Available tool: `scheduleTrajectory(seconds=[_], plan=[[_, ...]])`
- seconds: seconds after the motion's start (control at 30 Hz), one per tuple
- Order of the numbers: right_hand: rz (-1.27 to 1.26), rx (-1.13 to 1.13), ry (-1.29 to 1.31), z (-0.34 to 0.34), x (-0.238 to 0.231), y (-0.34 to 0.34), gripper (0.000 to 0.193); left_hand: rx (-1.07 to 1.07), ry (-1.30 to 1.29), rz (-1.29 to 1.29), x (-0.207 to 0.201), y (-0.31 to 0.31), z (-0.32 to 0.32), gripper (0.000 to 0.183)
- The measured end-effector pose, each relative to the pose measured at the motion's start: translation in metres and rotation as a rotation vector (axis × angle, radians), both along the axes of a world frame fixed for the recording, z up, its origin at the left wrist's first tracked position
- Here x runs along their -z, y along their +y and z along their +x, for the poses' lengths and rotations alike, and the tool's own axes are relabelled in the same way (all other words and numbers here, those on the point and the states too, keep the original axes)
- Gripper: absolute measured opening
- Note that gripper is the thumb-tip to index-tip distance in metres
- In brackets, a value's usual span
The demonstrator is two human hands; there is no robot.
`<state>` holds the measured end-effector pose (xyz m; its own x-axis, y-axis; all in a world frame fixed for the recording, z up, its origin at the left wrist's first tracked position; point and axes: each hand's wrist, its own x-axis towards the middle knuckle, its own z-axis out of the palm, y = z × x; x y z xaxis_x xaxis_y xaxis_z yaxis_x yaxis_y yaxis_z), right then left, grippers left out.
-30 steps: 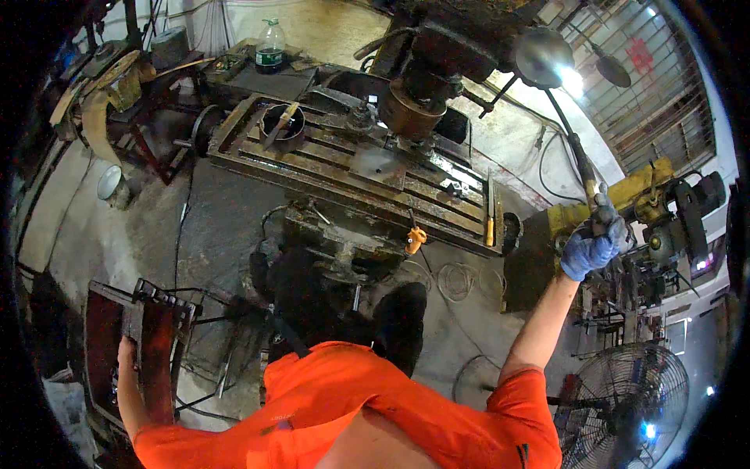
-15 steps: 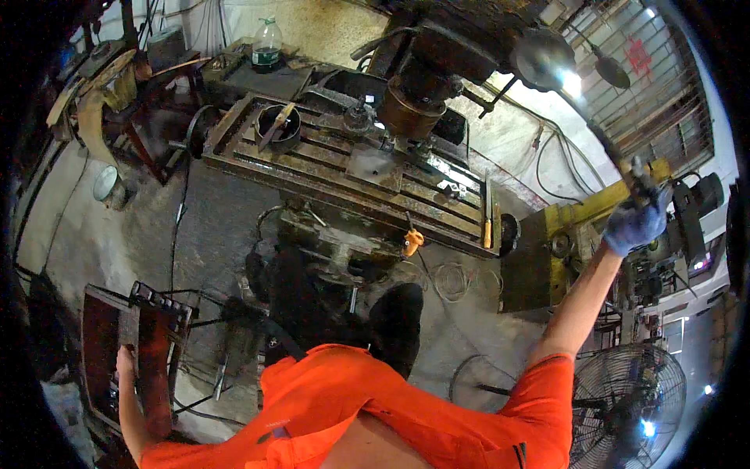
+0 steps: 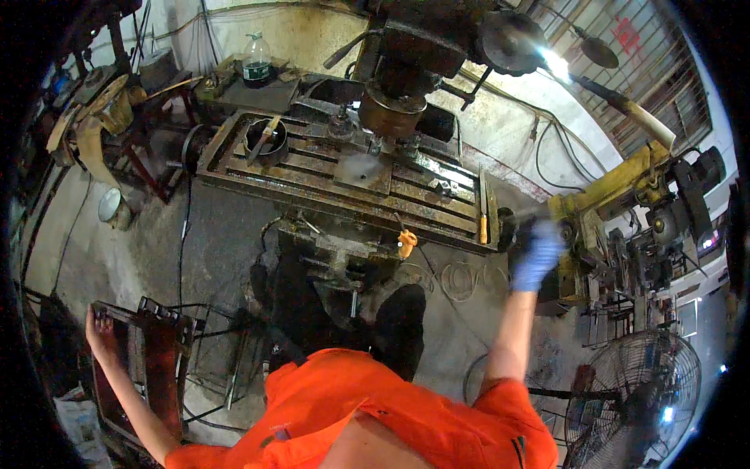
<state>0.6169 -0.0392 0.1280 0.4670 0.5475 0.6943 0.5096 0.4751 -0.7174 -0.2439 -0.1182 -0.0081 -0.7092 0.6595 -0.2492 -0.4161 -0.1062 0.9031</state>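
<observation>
Head view: the right grip [image 3: 539, 254], a hand in a blue glove, is blurred, so I cannot tell whether it is clenched or holding anything. It hangs just beside the dark, round handwheel [image 3: 506, 224] at the worktop's right end; contact is unclear. The bare left grip [image 3: 100, 334] looks released, fingers extended along the upper left corner of a dark red, flat-panelled piece with a black frame [image 3: 166, 359], perhaps for support, though touch cannot be confirmed.

Nearest the glove, a slim file with a yellow handle [image 3: 483, 223] lies along the right end of the long, slotted metal worktop [image 3: 312, 187], its handle toward the person, presumably for easy pickup. An orange, pistol-shaped tool [image 3: 406, 244] sits at the front edge, likely for the same reason. Small metallic pieces [image 3: 443, 187] lie left of the file.

Farther left, a wooden-handled brush [image 3: 269, 131] leans across a round, dark pot [image 3: 276, 152], probably keeping its handle clean. Above, a round-shaded lamp [image 3: 512, 43] likely serves to light the work area.
</observation>
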Motion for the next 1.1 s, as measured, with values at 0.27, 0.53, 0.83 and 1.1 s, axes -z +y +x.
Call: scheduleTrajectory(seconds=[0.27, 0.53, 0.83, 1.1], plan=[[-1.022, -0.393, 0.593, -0.082, 0.232, 0.043, 0.037, 0.413, 0.142, -0.006, -0.07, 0.092, 0.141, 0.035], [-0.791, -0.16, 0.384, -0.114, 0.21, 0.036, 0.028, 0.772, -0.006, 0.265, -0.084, 0.111, 0.209, 0.02], [-0.622, -0.042, -0.212, -0.089, 0.072, 0.016, 0.037, 0.752, 0.058, 0.109, -0.066, 0.136, 0.25, 0.017], [-1.237, 0.012, -0.837, -0.143, 0.041, 0.103, 0.043, 0.778, 0.308, -0.093, -0.05, 0.156, 0.308, 0.026]])
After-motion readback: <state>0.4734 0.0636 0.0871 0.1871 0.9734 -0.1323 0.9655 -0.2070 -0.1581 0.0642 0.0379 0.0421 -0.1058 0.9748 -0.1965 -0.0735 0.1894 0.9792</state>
